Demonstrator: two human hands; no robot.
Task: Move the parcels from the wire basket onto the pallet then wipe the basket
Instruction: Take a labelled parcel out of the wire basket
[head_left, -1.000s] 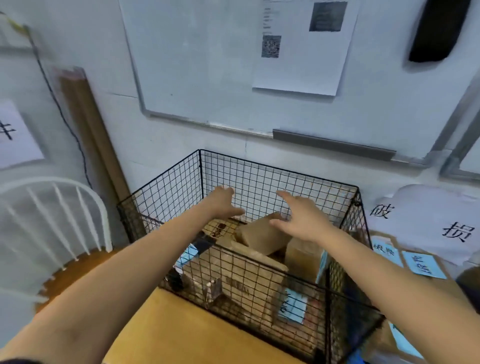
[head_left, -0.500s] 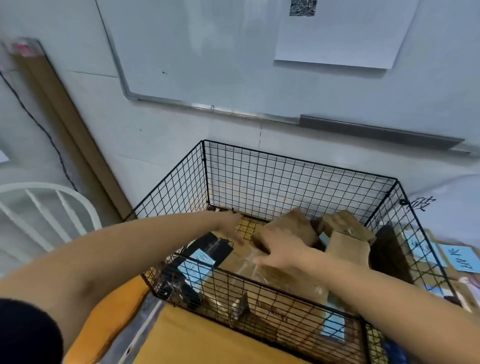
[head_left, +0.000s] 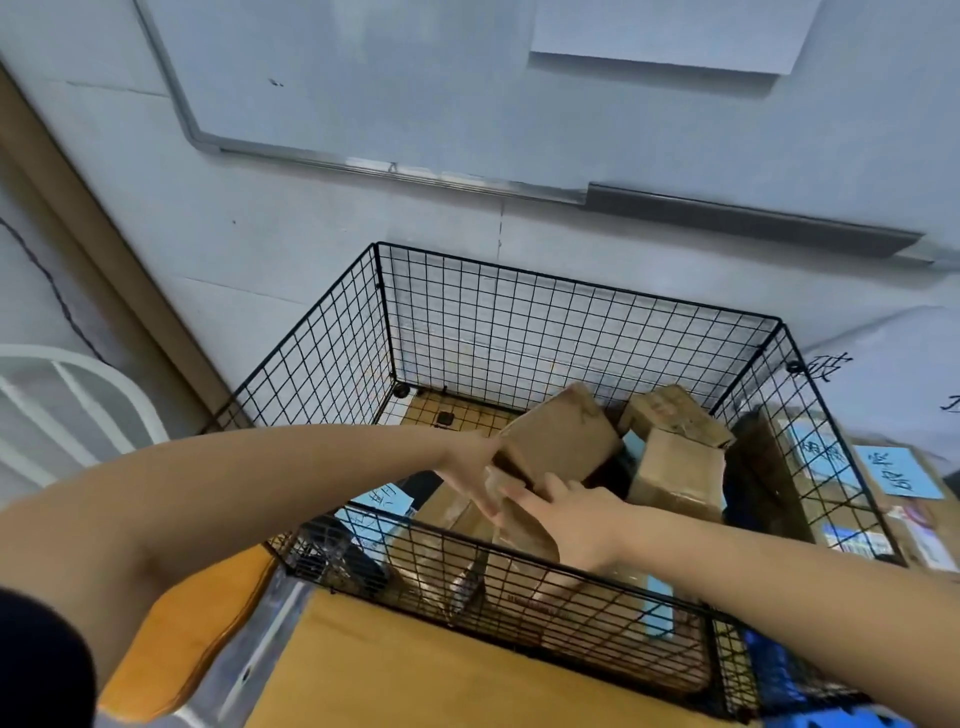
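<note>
Working from the big stuff down: the wire basket (head_left: 571, 332) sits vs. the wall (head_left: 311, 234) w/ its top open, so you've got a straight vertical exit. Use it, and don't drag cardboard over the front rim. Inside, the parcels are a loose heap: a tilted box (head_left: 563, 439) leans in the middle, a second box (head_left: 675, 467) sits just to its right, and there are more underneath. The front parcel (head_left: 524, 535) is the one you're on, low behind the front mesh. Your left hand (head_left: 467, 467) lies flat on its left side, fingers straight. Your right hand (head_left: 576, 514) rests on top, fingers stretched out. Neither has closed round it yet. Get fingers & thumbs onto opposite edges, squeeze, then lift level. The tilted box may slide once its support goes. The pallet isn't in view, so check your path b4 turning.
</note>
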